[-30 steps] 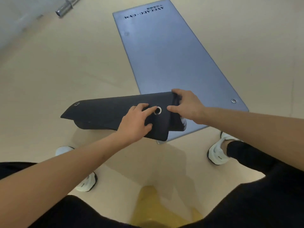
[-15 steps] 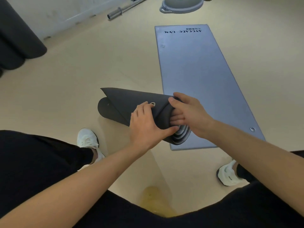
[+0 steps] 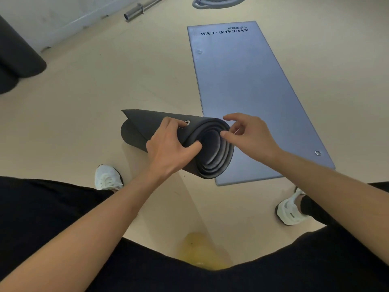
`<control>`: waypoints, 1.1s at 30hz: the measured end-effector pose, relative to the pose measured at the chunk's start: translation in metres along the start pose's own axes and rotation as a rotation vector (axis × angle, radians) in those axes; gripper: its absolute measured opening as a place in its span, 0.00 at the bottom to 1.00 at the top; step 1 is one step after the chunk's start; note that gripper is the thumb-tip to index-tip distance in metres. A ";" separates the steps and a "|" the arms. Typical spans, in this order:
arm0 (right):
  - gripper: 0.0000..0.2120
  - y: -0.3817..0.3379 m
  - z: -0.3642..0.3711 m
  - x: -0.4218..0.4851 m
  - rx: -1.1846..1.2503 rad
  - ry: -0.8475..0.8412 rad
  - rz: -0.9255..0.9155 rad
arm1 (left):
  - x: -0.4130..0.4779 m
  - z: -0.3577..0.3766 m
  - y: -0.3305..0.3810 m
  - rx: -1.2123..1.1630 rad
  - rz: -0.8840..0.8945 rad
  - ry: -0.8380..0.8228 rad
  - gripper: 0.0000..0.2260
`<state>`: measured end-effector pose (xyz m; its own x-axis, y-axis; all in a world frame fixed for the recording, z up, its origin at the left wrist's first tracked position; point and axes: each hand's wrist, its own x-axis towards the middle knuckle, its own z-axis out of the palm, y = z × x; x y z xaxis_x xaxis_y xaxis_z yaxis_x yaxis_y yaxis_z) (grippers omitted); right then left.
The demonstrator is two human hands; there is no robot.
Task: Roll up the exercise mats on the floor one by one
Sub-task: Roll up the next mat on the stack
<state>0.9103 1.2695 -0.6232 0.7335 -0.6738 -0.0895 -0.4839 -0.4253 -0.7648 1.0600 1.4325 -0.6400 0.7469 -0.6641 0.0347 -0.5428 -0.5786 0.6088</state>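
- My left hand (image 3: 168,148) grips the dark grey rolled foam mat (image 3: 143,125). The fingers curl over its top beside a metal eyelet (image 3: 187,123), and the thumb presses on the coiled end.
- My right hand (image 3: 252,135) is spread loosely with thumb and forefinger apart. The thumb tip touches the rim of the coiled end, and the hand clasps nothing.
- The roll lies crosswise in front of me with its spiral end turned toward me. In this view that end overlaps the near left corner of the flat blue-grey exercise mat (image 3: 242,91).
- The blue-grey mat lies unrolled on the beige floor (image 3: 105,91), with printed lettering at its far end.
- My white sneakers (image 3: 107,178) stand either side.
- A metal barbell bar (image 3: 139,9) lies by the far wall.
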 end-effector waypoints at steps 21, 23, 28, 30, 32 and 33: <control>0.28 -0.066 0.061 -0.017 0.219 0.098 -0.201 | -0.030 -0.068 -0.020 -0.122 0.034 0.149 0.23; 0.27 -0.084 0.048 -0.020 0.167 0.107 -0.273 | -0.036 -0.080 -0.018 -0.205 0.033 0.205 0.22; 0.28 -0.114 0.026 -0.026 0.046 0.144 -0.381 | -0.033 -0.112 -0.007 -0.370 0.014 0.231 0.20; 0.30 -0.113 0.027 -0.021 -0.003 0.156 -0.390 | -0.024 -0.116 -0.005 -0.382 0.009 0.185 0.18; 0.32 -0.109 0.027 -0.005 -0.019 0.144 -0.361 | -0.007 -0.116 -0.003 -0.400 -0.005 0.149 0.21; 0.33 -0.108 0.025 0.006 -0.021 0.139 -0.337 | 0.006 -0.117 -0.003 -0.408 -0.019 0.131 0.22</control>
<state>0.9790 1.3271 -0.5572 0.7824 -0.5688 0.2536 -0.2369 -0.6485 -0.7235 1.1108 1.4860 -0.5491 0.8118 -0.5744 0.1046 -0.3516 -0.3380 0.8730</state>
